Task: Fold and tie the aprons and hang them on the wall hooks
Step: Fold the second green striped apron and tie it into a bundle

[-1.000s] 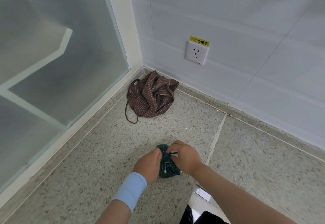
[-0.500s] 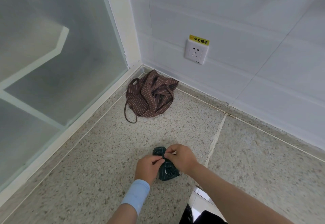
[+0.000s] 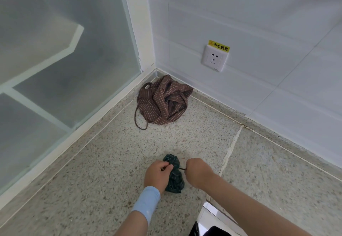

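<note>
1. Fingers (image 3: pixel 167 168) of the left hand (image 3: pixel 157 174) are being pinched onto one end of a thin dark tie cord (image 3: pixel 182 169), while the right hand (image 3: pixel 199 172) is being curled round the other end.
2. The rolled green apron (image 3: pixel 174 180) is being held between both hands on the speckled stone surface (image 3: pixel 92 180).
3. A crumpled brown striped apron (image 3: pixel 162 104) is being left in the corner, well apart, below a wall socket (image 3: pixel 214 58).
</note>
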